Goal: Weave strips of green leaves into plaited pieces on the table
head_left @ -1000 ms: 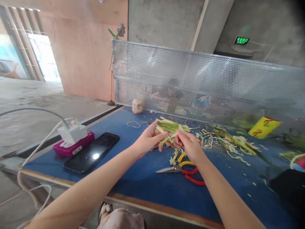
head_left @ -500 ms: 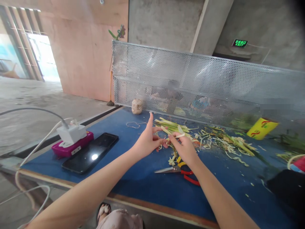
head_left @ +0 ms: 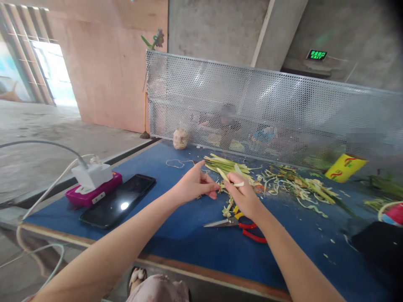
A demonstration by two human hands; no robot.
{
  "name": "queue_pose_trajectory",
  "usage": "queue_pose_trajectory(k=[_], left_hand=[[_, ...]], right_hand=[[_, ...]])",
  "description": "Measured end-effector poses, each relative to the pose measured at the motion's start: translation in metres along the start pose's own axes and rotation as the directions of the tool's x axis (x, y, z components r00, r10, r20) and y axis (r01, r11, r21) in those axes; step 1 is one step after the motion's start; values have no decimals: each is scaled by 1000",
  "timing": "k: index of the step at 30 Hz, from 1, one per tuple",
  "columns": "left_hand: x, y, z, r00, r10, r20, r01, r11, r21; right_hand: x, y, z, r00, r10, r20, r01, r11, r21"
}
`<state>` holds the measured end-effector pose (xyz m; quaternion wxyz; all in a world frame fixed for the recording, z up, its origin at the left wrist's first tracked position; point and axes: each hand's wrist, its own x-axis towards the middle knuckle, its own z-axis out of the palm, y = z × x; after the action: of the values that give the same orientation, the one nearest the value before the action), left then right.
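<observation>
Both my hands meet over the blue table point(head_left: 176, 235) near its middle. My left hand point(head_left: 192, 185) pinches one end of a thin pale green stalk point(head_left: 224, 175), its fingers closed. My right hand point(head_left: 244, 196) grips the same stalk and a pale strip peeling off it. Just behind lies a bundle of green stalks point(head_left: 226, 164). Red and yellow handled scissors point(head_left: 239, 224) lie on the table under my right wrist. Peeled scraps point(head_left: 299, 188) are strewn to the right.
A black phone point(head_left: 118, 201) and a pink box with a white charger point(head_left: 92, 182) sit at the left. A perforated metal screen point(head_left: 270, 113) stands along the table's far edge, a person behind it. A yellow container point(head_left: 344, 168) stands at the right, a pale lump point(head_left: 180, 139) at the back.
My left index finger, raised half a second ago, has come down onto the stalk. Both hands have shifted slightly nearer me and the strip has peeled further.
</observation>
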<state>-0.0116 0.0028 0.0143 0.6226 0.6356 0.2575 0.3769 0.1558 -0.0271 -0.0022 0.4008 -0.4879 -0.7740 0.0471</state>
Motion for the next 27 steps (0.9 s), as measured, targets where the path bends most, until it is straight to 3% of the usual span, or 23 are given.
queue_pose_trajectory(k=[5, 10, 18, 27], left_hand=[[-2, 4, 2, 980, -200, 18, 200, 964, -173], [-3, 6, 3, 967, -254, 32, 254, 932, -257], [-1, 12, 0, 976, -183, -117, 133, 929, -345], [0, 10, 0, 995, -5, -98, -8, 991, -136]], right_hand=[[-1, 0, -6, 999, 11, 35, -12, 999, 49], [0, 2, -8, 998, 46, 43, -49, 996, 80], [-1, 10, -13, 973, 164, 161, -208, 928, 308], [1, 7, -16, 988, 75, 132, -112, 949, 294]])
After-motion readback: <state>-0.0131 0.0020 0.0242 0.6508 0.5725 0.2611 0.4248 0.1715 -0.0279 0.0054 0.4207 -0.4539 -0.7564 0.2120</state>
